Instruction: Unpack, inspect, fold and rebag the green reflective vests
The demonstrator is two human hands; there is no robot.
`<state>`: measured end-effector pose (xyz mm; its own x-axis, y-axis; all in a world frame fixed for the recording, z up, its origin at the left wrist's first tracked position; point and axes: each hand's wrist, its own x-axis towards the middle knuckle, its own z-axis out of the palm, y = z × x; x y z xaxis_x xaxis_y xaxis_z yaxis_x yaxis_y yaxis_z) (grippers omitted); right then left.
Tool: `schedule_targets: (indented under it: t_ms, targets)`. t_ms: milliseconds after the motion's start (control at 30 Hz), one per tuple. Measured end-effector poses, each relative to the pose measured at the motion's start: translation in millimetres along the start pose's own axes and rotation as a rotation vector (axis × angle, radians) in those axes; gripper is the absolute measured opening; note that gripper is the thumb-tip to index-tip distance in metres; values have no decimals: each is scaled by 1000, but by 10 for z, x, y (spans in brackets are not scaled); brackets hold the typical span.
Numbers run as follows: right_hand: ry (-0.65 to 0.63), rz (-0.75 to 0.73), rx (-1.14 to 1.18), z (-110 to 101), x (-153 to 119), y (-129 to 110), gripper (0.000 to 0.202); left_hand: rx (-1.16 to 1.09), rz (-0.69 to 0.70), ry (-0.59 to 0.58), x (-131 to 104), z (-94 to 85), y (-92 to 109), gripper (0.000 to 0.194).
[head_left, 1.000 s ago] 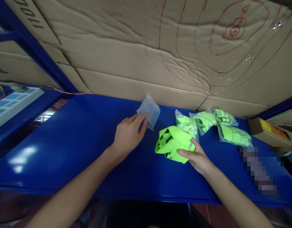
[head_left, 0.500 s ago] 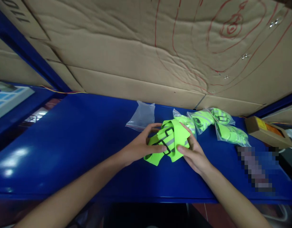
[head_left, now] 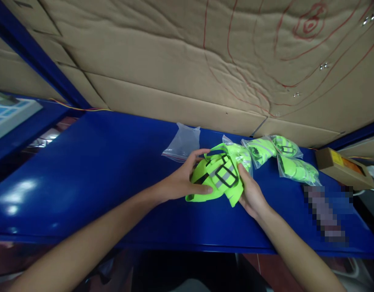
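Between my two hands is a bundled neon-green reflective strap [head_left: 209,184] with grey stripes and black buckles, folded loosely over the blue table [head_left: 119,162]. My left hand [head_left: 191,178] grips its left side, thumb in front and fingers behind. On the other side my right hand [head_left: 250,190] is closed round the edge, its fingertips partly hidden under the bundle. A clear zip bag [head_left: 183,142] lies flat just beyond my left hand. Close behind the bundle rests a bagged green strap [head_left: 240,152], partly covered by it.
More bagged green straps [head_left: 261,150] lie to the back right. A cardboard box [head_left: 342,168] with an orange inside stands at the right end. Cardboard sheeting [head_left: 162,73] with red drawn lines walls the back. A blurred-out object [head_left: 325,215] is at the right front.
The strap bundle has been turned and refolded in my hands; a black buckle now faces up at its middle. My right thumb has shifted up to its right edge. The view has tilted slightly.
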<state>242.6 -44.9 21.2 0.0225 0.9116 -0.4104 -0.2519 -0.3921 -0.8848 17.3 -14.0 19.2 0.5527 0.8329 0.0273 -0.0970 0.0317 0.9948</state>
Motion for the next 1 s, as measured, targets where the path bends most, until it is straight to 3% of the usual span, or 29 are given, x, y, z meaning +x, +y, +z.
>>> schedule_targets:
  t_ms: [100,167,333,433,600,767,833,1000]
  targets:
    - [-41,-160,-258,-22,-16,59,70,358,116,43,-19,35,-53,115]
    - [-92,-254,-429,-30,-27,57,66,495,156,52,-36,45,-60,109]
    - [-281,-464,-624,-34,-43,-28,57,479,231,89,-21,-2,-18,58]
    - [-327,-659,-747,-55,-29,-34,50,418,219,172,11,-28,0,52]
    - [-188,-834,-911,-111,15,-11,43,283,120,372,4,-108,108,45]
    - [14,-836,-990,-143,36,-59,44,510,173,888,-71,-404,405,39]
    - [59,-842,-1016,-159,47,-67,45,603,191,1018,-84,-551,490,39]
    - [189,-810,-1308,-264,128,-46,50,678,67,1024,-38,-843,440,43]
